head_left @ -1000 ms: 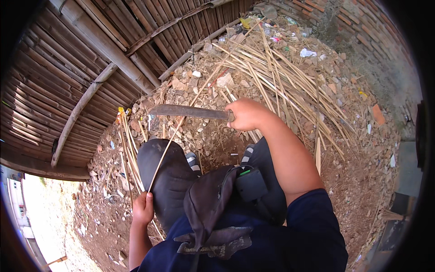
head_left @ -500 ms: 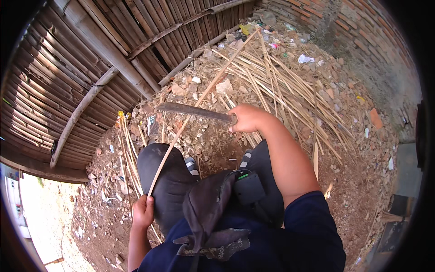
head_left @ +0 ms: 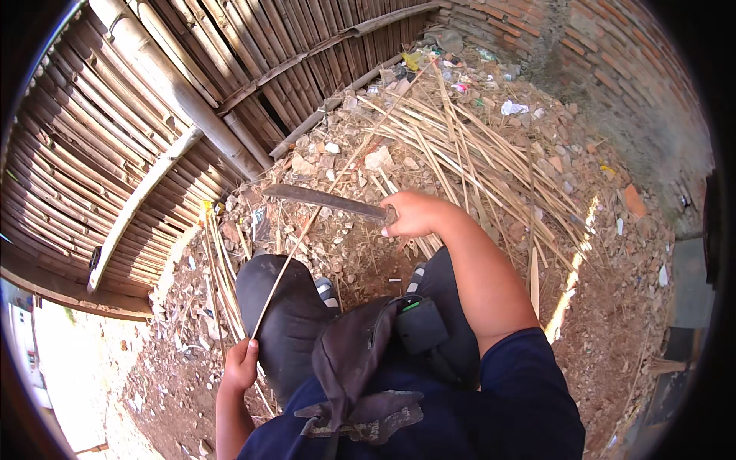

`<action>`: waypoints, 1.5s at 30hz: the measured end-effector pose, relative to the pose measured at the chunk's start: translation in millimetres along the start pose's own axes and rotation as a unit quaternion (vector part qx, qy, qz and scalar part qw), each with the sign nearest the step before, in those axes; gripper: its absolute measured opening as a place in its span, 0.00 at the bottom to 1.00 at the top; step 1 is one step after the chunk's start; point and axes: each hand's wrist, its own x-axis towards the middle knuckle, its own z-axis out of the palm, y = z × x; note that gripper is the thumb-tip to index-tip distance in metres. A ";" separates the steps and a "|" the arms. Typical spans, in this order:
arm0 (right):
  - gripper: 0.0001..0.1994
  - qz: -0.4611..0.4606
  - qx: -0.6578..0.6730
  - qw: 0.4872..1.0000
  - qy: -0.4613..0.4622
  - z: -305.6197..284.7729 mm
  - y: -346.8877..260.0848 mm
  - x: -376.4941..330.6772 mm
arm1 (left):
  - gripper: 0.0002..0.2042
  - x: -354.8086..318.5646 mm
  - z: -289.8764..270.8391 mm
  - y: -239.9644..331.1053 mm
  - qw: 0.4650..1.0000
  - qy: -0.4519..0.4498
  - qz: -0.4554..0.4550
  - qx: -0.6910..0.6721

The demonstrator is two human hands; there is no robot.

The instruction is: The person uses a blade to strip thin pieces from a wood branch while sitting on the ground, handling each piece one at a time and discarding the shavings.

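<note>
My right hand [head_left: 414, 213] is closed round the handle of a machete [head_left: 337, 202], whose dark blade points left in front of my knees. The blade lies across a long, thin bamboo strip [head_left: 285, 269]; whether they touch I cannot tell. My left hand [head_left: 241, 365], beside my left thigh, pinches the near end of this strip between thumb and fingers. From there the strip slants over my left knee [head_left: 264, 280] and away toward the far rubble. The machete's handle is mostly hidden inside my fist.
Many split bamboo strips [head_left: 491, 169] lie piled on the rubble ahead and to the right. Another bundle of strips [head_left: 221, 280] leans left of my knee. A bamboo wall [head_left: 100, 153] stands at left, a brick wall [head_left: 606, 69] at far right. A white scrap [head_left: 514, 108] lies among stones.
My right hand and the machete have shifted slightly left and down. The strip now looks narrower, as if turned on edge. Sunlight on the bamboo wall and the right-hand ground is brighter.
</note>
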 end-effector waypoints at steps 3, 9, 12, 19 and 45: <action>0.32 0.031 0.017 0.999 0.028 -7.0 14.2 7.7 | 0.25 3.5 0.0 -2.2 1.000 -0.012 -0.002 -0.015; 0.25 -0.003 -0.007 0.999 0.046 4.4 -0.4 1.4 | 0.25 4.1 -1.9 -9.8 0.999 -0.021 0.003 -0.027; 0.26 -0.001 -0.033 0.999 0.008 -0.3 -16.2 -5.7 | 0.26 3.0 0.0 -12.2 0.999 -0.015 0.006 -0.032; 0.25 0.006 0.038 0.996 0.076 -5.9 19.5 5.8 | 0.26 3.8 0.6 -5.9 1.000 -0.013 -0.011 -0.027; 0.14 -0.052 -0.090 0.984 0.144 9.7 -17.5 -0.7 | 0.25 3.7 2.3 -16.8 0.994 -0.029 -0.032 -0.102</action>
